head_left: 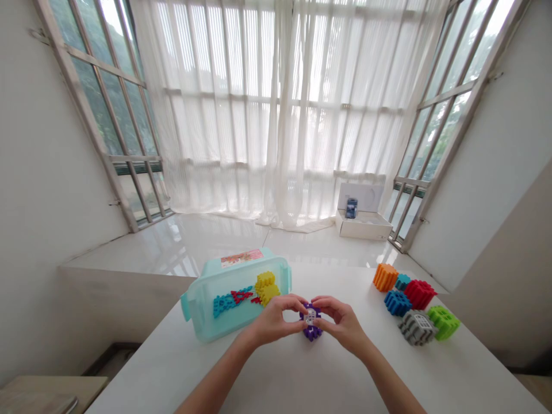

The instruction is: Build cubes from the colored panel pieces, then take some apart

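Note:
Between my two hands is a purple building block point(312, 333) with notched edges and a white lattice piece point(310, 316) on the side facing me. My left hand point(280, 319) grips it from the left, with the thumb and fingers closed on its edge. From the right, my right hand point(340, 322) pinches the same block, its thumb near the white lattice. The fingers cover parts of the block's sides. A teal plastic bin point(207, 332) stands left of my hands, holding yellow blocks point(268, 288), blue pieces point(226, 303) and red pieces point(241, 296).
At the right of the white table point(276, 379) sit orange point(385, 278), blue point(397, 302), red point(420, 294), grey point(417, 328) and green point(444, 322) blocks, with a small teal block point(402, 281). A white box point(364, 227) with a phone point(351, 208) stands by the curtain point(241, 144).

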### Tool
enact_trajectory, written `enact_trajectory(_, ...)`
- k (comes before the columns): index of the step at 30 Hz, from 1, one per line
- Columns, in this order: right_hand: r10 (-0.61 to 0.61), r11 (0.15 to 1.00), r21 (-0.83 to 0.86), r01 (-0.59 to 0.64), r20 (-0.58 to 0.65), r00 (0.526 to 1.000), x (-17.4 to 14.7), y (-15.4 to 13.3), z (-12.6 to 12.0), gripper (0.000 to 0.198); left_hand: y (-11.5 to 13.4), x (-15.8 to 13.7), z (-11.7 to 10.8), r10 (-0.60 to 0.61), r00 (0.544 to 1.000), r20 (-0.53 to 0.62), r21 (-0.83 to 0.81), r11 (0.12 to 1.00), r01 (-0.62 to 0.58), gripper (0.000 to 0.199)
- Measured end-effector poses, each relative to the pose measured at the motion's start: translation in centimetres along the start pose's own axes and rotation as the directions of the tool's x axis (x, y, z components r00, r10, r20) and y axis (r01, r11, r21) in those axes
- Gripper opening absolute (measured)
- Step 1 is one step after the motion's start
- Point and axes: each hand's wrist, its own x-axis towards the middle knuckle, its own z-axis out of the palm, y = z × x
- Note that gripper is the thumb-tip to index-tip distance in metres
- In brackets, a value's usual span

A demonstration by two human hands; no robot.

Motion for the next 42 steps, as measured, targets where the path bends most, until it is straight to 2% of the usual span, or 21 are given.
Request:
enact_trajectory(2,0.005,1.000,-0.026,-0.004,0.010,1.000,0.7,-0.3,0.5,0.022,-0.1,-0.3,-0.2,0.028,1.000,-0.012,0.073,0.997,-0.027,0.008)
enact_trajectory(5,0.020,0.999,-0.048,-0.020,-0.001,1.000,1.6,0.0,1.4,0.020,-0.7,-0.9,0.0,0.016,0.999,-0.041,0.098,0.995,-0.012,0.007)
enact_trajectory(9,0.078,0.997,0.001,-0.078,-0.031,0.996,1.9,0.7,1.8,0.022,-1.5,-1.6,0.1,-0.047,0.995,-0.091,0.033,0.998,0.051,0.013)
enact_trajectory(14,0.202,0.979,0.046,-0.198,-0.097,0.975,1.7,1.0,1.4,0.028,-0.8,-2.0,0.2,0.058,0.997,-0.044,0.163,0.985,-0.050,0.034)
enact_trajectory(17,0.245,0.970,0.030,-0.243,-0.105,0.964,1.5,0.9,1.4,0.032,-0.2,-2.1,0.3,0.076,0.997,-0.018,0.217,0.974,-0.070,0.032)
enact_trajectory(21,0.153,0.988,-0.005,-0.154,-0.064,0.986,1.3,0.5,1.6,0.032,0.1,-2.3,-1.0,0.060,0.998,-0.024,0.237,0.970,-0.053,0.026)
enact_trajectory(24,0.063,0.994,-0.081,-0.075,-0.131,0.989,1.4,0.7,1.0,0.031,-0.1,-2.7,-3.8,-0.025,0.993,-0.119,0.210,0.976,0.050,0.029)
enact_trajectory(26,0.044,0.987,-0.144,-0.076,-0.211,0.977,1.5,1.0,0.3,0.032,-0.5,-3.2,-5.9,-0.118,0.967,-0.227,0.153,0.976,0.154,0.033)
enact_trajectory(30,0.044,0.965,-0.237,-0.114,-0.282,0.958,1.7,1.8,-1.1,0.033,-1.5,-4.1,-9.0,-0.245,0.866,-0.437,0.112,0.940,0.322,0.041)
enact_trajectory(33,0.009,0.939,-0.333,-0.091,-0.239,0.971,1.6,1.9,-1.5,0.030,-2.6,-4.3,-9.7,-0.255,0.794,-0.552,0.222,0.873,0.434,0.041)
enact_trajectory(35,-0.015,0.919,-0.390,-0.056,-0.176,0.984,1.5,2.0,-1.4,0.026,-3.6,-4.3,-9.7,-0.210,0.763,-0.611,0.337,0.803,0.491,0.035)
enact_trajectory(38,-0.021,0.899,-0.436,-0.029,-0.109,0.994,1.4,2.1,-1.2,0.023,-5.0,-4.2,-9.3,-0.145,0.789,-0.597,0.483,0.721,0.497,0.027)
enact_trajectory(42,0.025,0.895,-0.445,-0.039,-0.038,0.999,1.1,2.1,-1.2,0.019,-6.2,-4.1,-9.0,-0.141,0.857,-0.495,0.557,0.706,0.437,0.027)
